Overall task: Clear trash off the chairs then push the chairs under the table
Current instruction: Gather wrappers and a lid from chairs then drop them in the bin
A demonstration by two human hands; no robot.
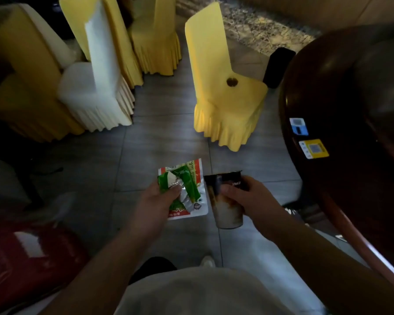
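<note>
Both hands full: my left hand (159,201) grips wrappers (184,189), right hand (248,198) a cup (225,208); chair (228,96) dead ahead beyond both.

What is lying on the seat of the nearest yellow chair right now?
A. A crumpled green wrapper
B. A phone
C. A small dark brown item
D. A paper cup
C: a small dark brown item sits alone on the yellow chair seat; wrappers and cup are in the hands.

A red glossy object (25,258) lies low at left on the grey tiled floor (164,137).
</note>
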